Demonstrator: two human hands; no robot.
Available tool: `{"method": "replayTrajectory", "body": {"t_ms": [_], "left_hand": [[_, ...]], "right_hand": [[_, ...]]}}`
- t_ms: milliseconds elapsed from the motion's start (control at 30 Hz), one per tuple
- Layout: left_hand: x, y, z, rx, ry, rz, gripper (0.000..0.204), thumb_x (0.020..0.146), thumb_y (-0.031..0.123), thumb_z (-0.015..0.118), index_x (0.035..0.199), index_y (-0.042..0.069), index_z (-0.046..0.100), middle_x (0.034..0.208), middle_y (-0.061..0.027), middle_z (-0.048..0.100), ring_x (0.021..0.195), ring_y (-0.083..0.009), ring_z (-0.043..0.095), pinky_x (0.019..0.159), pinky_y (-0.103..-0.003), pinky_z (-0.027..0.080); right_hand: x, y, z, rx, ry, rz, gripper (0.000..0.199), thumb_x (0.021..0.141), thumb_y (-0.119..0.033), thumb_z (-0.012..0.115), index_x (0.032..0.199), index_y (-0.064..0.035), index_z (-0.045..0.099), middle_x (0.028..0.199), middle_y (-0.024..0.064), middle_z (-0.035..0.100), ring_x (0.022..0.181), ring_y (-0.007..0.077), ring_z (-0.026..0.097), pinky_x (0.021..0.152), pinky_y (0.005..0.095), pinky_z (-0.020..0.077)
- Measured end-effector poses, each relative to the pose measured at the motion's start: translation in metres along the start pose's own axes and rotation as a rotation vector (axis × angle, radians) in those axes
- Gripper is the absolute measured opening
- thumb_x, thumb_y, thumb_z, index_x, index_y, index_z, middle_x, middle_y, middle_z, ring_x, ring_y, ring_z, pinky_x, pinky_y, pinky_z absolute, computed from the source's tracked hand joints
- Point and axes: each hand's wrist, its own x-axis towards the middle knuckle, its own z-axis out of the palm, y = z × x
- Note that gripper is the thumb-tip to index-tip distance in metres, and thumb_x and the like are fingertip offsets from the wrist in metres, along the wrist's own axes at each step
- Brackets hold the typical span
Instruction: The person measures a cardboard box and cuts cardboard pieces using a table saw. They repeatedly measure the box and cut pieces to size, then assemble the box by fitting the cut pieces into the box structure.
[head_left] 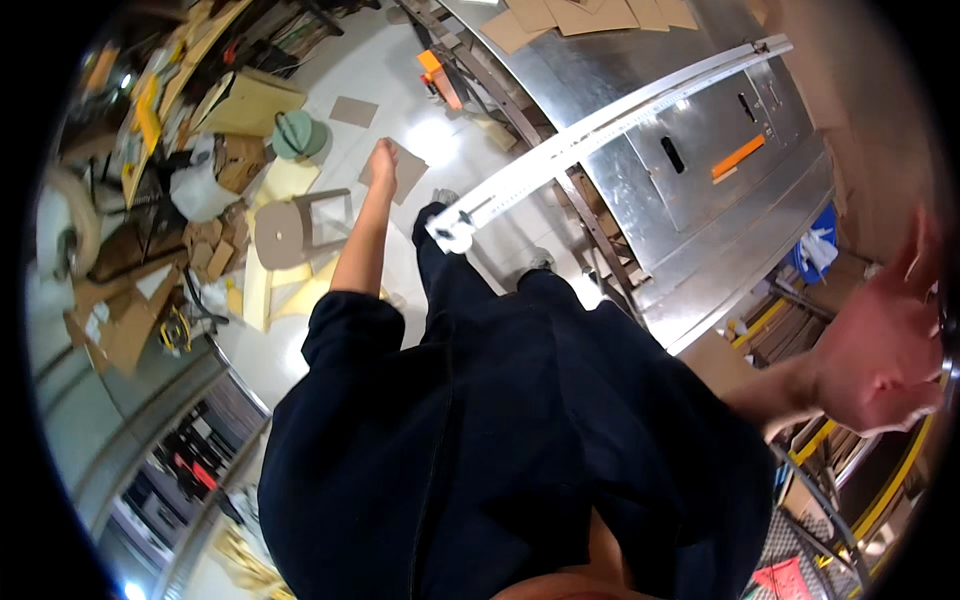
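My left hand (pixel 383 165) is held out over the floor at the end of a bare forearm, its fingers curled in and nothing showing in them. Beneath it lies a brown flat square (pixel 406 176). My right hand (pixel 880 350) is raised very close at the right rim, beside a dark object (pixel 948 335) cut off by the picture's edge. Its fingers are partly hidden, so its grip is unclear. Between my hands, a long white metal rail (pixel 580 143) reaches from near my legs across the metal-topped table (pixel 640 270). An orange strip (pixel 738 158) lies on that table.
Cardboard pieces (pixel 575 15) lie at the table's far end. On the left stand a brown stool (pixel 283 235) and a green bucket (pixel 298 134), among foam and cardboard scraps (pixel 140 320). A blue bin (pixel 818 245) stands by the table's right side. Another brown square (pixel 353 111) lies on the floor.
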Motion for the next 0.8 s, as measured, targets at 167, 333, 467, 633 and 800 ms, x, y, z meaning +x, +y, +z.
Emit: {"method": "replayTrajectory", "body": {"t_ms": [167, 333, 467, 633, 800], "left_hand": [[0.13, -0.002, 0.081, -0.032, 0.004, -0.209, 0.063, 0.094, 0.047, 0.037, 0.136, 0.002, 0.041, 0.137, -0.0119, 0.044, 0.131, -0.0265, 0.04, 0.111, -0.042, 0.024], [0.171, 0.016, 0.153, -0.179, -0.261, -0.337, 0.064, 0.094, 0.049, 0.027, 0.14, 0.007, 0.041, 0.14, -0.0114, 0.045, 0.127, -0.0242, 0.043, 0.107, -0.034, 0.03], [0.174, 0.027, 0.108, -0.097, -0.321, -0.345, 0.057, 0.096, 0.047, 0.033, 0.131, 0.004, 0.046, 0.13, -0.01, 0.051, 0.119, -0.0214, 0.047, 0.099, -0.035, 0.036], [0.116, 0.097, 0.138, -0.131, -0.258, 0.055, 0.035, 0.097, 0.027, 0.048, 0.121, 0.001, 0.048, 0.116, -0.0114, 0.053, 0.108, -0.0264, 0.054, 0.094, -0.04, 0.045], [-0.111, 0.306, 0.203, -0.344, -0.874, 0.774, 0.013, 0.095, 0.017, 0.057, 0.098, 0.005, 0.053, 0.096, -0.0087, 0.058, 0.087, -0.0173, 0.054, 0.079, -0.032, 0.045]], "right_hand": [[-0.07, 0.038, 0.046, -0.621, 0.486, 0.58, 0.071, 0.097, -0.052, 0.034, 0.146, -0.0007, 0.029, 0.142, 0.0213, 0.042, 0.132, 0.0342, 0.041, 0.114, 0.0517, 0.0249], [-0.095, 0.029, 0.097, -0.809, 0.662, 0.856, 0.078, 0.094, -0.058, 0.038, 0.147, -0.0017, 0.029, 0.138, 0.0179, 0.046, 0.128, 0.029, 0.045, 0.113, 0.0459, 0.0278], [-0.089, 0.039, 0.122, -0.649, 0.752, 0.845, 0.071, 0.095, -0.047, 0.044, 0.146, 0.0005, 0.031, 0.137, 0.0189, 0.047, 0.127, 0.0294, 0.046, 0.109, 0.0432, 0.0323], [-0.049, 0.019, 0.151, -0.95, 0.725, 0.752, 0.067, 0.094, -0.04, 0.049, 0.144, 0.001, 0.033, 0.136, 0.0202, 0.047, 0.123, 0.0304, 0.048, 0.106, 0.0446, 0.035], [-0.058, -0.103, 0.147, -1.091, 0.607, 0.429, 0.062, 0.093, -0.035, 0.05, 0.143, -0.0032, 0.035, 0.139, 0.0204, 0.042, 0.126, 0.0317, 0.043, 0.108, 0.0473, 0.0309]]}}
